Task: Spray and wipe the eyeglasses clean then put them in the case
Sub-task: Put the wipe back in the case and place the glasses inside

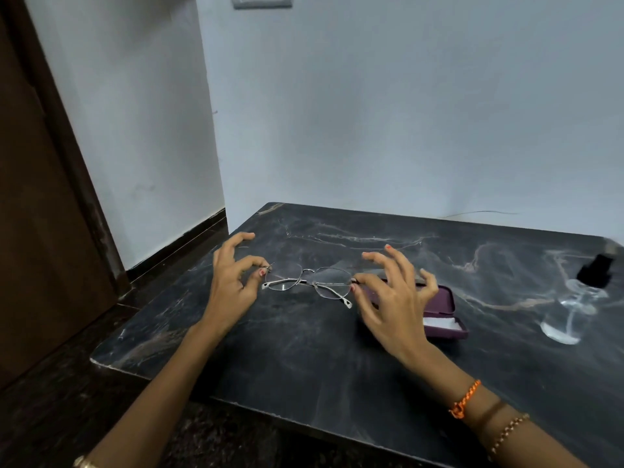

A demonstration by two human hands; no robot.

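Note:
Thin silver-framed eyeglasses (309,282) with folded temples are held just above the dark marble table (304,349). My left hand (233,285) pinches the frame's left end between thumb and forefinger. My right hand (388,298) pinches the right end the same way, other fingers spread. Behind my right hand lies an open purple glasses case (444,310) with a white cloth (440,324) inside. A clear spray bottle (574,309) with a black cap lies tilted at the table's right side.
White walls stand behind the table and on the left. A dark wooden door (40,231) fills the far left. The table's left edge drops to a dark floor (67,383). A thin wire (479,213) lies along the back edge.

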